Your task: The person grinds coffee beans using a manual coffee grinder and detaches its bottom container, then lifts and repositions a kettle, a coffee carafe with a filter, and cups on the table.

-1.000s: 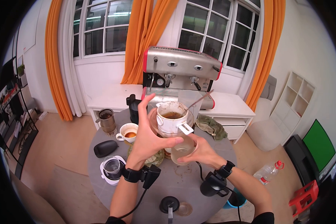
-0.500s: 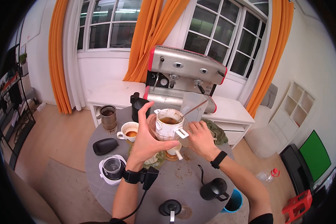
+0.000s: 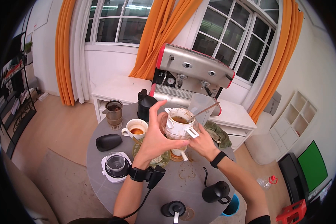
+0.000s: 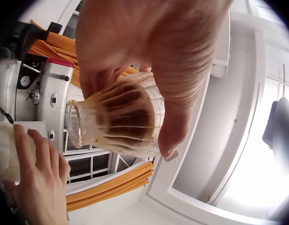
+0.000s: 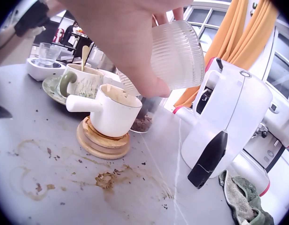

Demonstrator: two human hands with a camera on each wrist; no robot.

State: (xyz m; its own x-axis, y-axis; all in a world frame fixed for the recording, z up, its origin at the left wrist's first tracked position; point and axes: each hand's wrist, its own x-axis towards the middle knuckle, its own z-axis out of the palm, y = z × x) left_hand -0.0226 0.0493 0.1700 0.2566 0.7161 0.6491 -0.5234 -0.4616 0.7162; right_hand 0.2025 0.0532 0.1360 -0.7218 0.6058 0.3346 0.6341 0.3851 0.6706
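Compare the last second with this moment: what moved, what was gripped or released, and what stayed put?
The right hand carried its ribbed glass cup from in front of the body up and away, in behind the glass carafe, above the white pitcher. The left hand kept gripping the carafe with the white dripper on top. Nothing was released. The black kettle and grinder stayed on the table.

The left hand (image 4: 149, 51) holds a ribbed glass jar (image 4: 118, 119) with brown stains, and the right hand (image 4: 34, 187) is just beside it.
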